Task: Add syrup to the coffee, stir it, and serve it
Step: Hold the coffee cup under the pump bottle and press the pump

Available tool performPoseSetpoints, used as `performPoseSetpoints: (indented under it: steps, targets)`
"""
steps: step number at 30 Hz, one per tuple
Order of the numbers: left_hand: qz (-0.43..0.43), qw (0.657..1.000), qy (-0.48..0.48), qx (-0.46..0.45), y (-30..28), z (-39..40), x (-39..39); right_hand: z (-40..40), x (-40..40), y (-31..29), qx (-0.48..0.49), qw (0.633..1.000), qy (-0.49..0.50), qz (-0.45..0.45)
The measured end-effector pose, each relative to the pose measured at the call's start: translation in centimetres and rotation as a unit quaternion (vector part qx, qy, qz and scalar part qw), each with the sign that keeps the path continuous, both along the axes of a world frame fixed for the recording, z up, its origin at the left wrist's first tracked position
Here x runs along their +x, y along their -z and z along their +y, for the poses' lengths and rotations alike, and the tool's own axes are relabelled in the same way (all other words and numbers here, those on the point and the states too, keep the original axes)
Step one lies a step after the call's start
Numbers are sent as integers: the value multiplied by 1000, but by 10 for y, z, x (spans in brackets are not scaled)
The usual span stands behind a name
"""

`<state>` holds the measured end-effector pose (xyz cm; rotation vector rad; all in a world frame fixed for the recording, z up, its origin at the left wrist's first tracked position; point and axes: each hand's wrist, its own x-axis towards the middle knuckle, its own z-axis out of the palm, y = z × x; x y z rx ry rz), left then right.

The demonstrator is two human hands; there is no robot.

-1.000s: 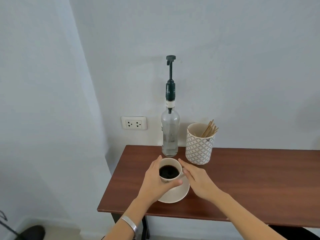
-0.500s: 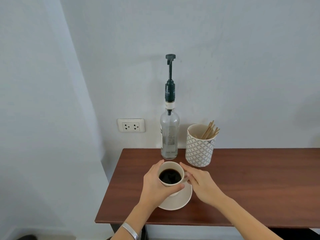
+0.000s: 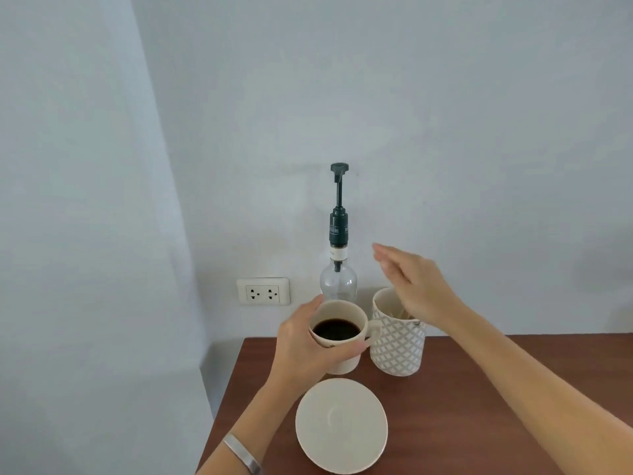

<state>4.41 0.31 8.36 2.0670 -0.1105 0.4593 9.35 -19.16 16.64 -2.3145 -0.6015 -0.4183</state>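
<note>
Two hands, two jobs. The left hand [image 3: 305, 347] wraps the cup [image 3: 339, 334] and holds it clear of the saucer [image 3: 342, 425], which lies bare near the table's [image 3: 479, 406] front-left edge. The right hand [image 3: 416, 282] is raised with fingers [image 3: 383, 253] loosely spread, holding nothing — it hangs above the patterned pot [image 3: 399, 341] and just right of the syrup bottle [image 3: 338, 282]. The pump head [image 3: 339, 168] sits up and to the left of those fingers, so the right hand is the nearer one. The bottle stands at the table's back edge, its long axis upright, plunger fully raised; which way the spout points I cannot tell. The cup sits just in front of the bottle — below the pump, handle toward the pot.
</note>
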Motion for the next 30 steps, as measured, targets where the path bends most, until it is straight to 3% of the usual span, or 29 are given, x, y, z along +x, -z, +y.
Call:
performPoseSetpoints:
  steps: [2,4,8,12,17,22,25,28,30]
  targets:
    - [-3,1000,-2,4,-31,0,5,8,17,-50,35,998,30,-50]
    - [-11,1000,0,7,-58,3,12,20,40,-94,91,993,55,-43]
    - [-23,1000,-1,-14,-101,3,28,51,83,-147,221,967,65,111]
    - [-26,999,-7,-26,-127,2,45,79,102,-155,277,933,34,227]
    - [-20,999,-11,-49,-145,1,58,90,109,-151,306,926,44,215]
    - [-31,998,-7,-51,-153,0,62,87,110,-139,245,935,11,256]
    - [-40,998,-6,-41,-155,0,63,85,112,-133,204,961,30,182]
    - [-44,998,-11,-33,-155,1,65,76,112,-133,115,993,7,-21]
    - [-47,998,-15,-33,-156,2,66,66,111,-136,50,994,-46,-87]
